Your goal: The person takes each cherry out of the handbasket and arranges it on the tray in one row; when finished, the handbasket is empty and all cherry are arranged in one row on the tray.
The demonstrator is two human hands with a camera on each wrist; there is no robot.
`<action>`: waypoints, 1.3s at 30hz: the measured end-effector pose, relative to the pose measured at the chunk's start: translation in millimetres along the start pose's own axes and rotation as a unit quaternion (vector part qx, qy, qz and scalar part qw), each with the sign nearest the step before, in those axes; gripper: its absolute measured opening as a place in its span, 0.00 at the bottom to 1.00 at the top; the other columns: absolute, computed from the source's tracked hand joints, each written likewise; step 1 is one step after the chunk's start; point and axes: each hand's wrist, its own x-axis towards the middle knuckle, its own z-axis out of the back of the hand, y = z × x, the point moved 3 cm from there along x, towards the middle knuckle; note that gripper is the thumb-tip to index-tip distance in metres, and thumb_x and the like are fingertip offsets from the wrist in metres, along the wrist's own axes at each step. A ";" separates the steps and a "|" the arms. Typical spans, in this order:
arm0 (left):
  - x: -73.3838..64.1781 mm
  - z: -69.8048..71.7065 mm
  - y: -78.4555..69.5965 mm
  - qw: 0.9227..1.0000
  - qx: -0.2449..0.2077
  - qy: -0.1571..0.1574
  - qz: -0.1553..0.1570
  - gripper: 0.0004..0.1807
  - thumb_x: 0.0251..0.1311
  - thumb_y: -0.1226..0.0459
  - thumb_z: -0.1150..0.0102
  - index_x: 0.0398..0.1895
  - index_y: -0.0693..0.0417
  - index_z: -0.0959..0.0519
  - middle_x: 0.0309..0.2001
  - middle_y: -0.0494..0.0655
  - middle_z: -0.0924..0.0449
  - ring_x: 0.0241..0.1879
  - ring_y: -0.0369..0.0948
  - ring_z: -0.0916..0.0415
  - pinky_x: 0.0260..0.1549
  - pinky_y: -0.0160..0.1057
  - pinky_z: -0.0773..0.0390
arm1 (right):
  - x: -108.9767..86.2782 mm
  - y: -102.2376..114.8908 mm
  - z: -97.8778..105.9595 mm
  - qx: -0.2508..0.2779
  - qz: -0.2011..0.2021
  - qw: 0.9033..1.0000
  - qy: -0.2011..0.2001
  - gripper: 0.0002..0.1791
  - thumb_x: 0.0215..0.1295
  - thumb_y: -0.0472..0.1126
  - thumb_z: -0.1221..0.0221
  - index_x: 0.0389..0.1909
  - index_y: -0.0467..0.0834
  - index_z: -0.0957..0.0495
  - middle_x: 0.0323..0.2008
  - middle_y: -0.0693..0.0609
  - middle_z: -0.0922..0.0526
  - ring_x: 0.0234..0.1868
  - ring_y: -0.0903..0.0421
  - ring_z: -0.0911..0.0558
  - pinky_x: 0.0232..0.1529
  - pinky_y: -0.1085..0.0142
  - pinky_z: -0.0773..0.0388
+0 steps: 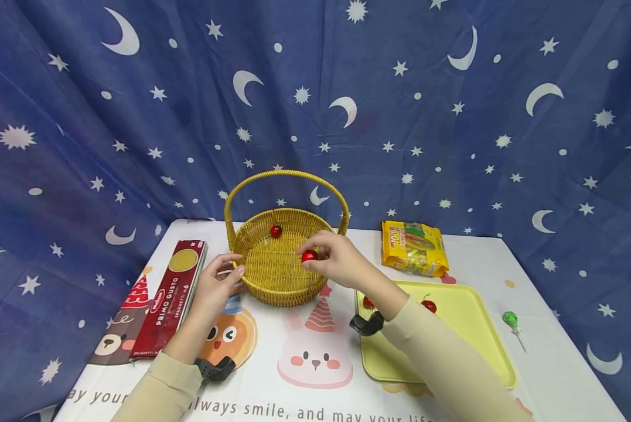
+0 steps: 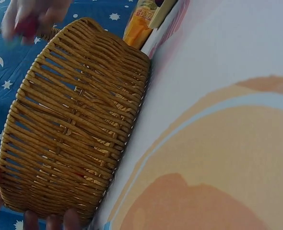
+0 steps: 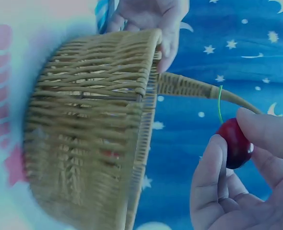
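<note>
A woven basket (image 1: pixel 280 296) with a tall arched handle stands near the back of the table, and a red cherry (image 1: pixel 276 231) lies inside it by the far wall. My left hand (image 1: pixel 219 285) holds the basket's left side, its thumb at the rim and its fingers against the outer wall. Over the basket's right part, my right hand (image 1: pixel 335 259) pinches another cherry (image 3: pixel 236 143) between thumb and fingers. A green stem rises from that cherry in the right wrist view. Motion blurs the right hand (image 2: pixel 36 17) in the left wrist view.
A yellow tray (image 1: pixel 468 334) at the right bears a cherry (image 1: pixel 429 306) and another (image 1: pixel 368 302), partly hidden by the right arm. Behind it sits a yellow snack packet (image 1: pixel 414 248). A green lollipop (image 1: pixel 511 320) lies far right, a red spaghetti box (image 1: pixel 169 299) left.
</note>
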 end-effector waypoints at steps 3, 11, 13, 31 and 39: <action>0.3 1.1 0.7 1.000 0.006 -0.002 -0.001 0.21 0.79 0.63 0.40 0.71 0.56 0.25 0.58 0.51 0.28 0.51 0.41 0.20 0.52 0.43 0.08 | -29.0 -4.2 14.4 -0.011 -0.012 1.000 -0.011 0.11 0.67 0.38 0.27 0.47 0.54 0.10 0.43 0.54 0.16 0.34 0.54 0.21 0.33 0.66 0.21; 1.3 1.9 3.2 1.000 0.013 -0.003 -0.001 0.23 0.79 0.62 0.39 0.72 0.54 0.25 0.58 0.50 0.27 0.50 0.39 0.20 0.51 0.42 0.08 | -103.4 -43.7 58.7 0.022 -0.151 0.988 -0.036 0.16 0.68 0.34 0.29 0.54 0.50 0.14 0.41 0.45 0.14 0.27 0.50 0.19 0.18 0.64 0.20; 0.8 1.9 2.3 1.000 0.016 -0.004 -0.001 0.23 0.79 0.61 0.39 0.72 0.54 0.25 0.58 0.49 0.27 0.50 0.39 0.19 0.50 0.41 0.08 | -119.4 -55.4 70.4 0.007 -0.153 0.987 -0.052 0.16 0.67 0.32 0.29 0.53 0.46 0.14 0.43 0.44 0.12 0.34 0.49 0.16 0.23 0.64 0.17; 0.3 -0.8 2.8 1.000 0.014 -0.007 -0.013 0.20 0.79 0.63 0.40 0.70 0.57 0.24 0.54 0.50 0.26 0.45 0.35 0.17 0.48 0.41 0.07 | -211.2 -162.2 126.0 -0.128 -0.315 0.933 -0.114 0.18 0.65 0.40 0.27 0.52 0.38 0.18 0.47 0.39 0.14 0.42 0.48 0.18 0.35 0.66 0.22; 0.8 -1.1 3.5 1.000 0.013 -0.009 -0.019 0.21 0.79 0.63 0.40 0.70 0.58 0.24 0.55 0.51 0.27 0.46 0.36 0.19 0.48 0.42 0.07 | -214.2 -178.0 124.9 -0.127 -0.316 0.936 -0.094 0.20 0.66 0.39 0.27 0.55 0.36 0.18 0.49 0.37 0.15 0.48 0.44 0.17 0.40 0.64 0.22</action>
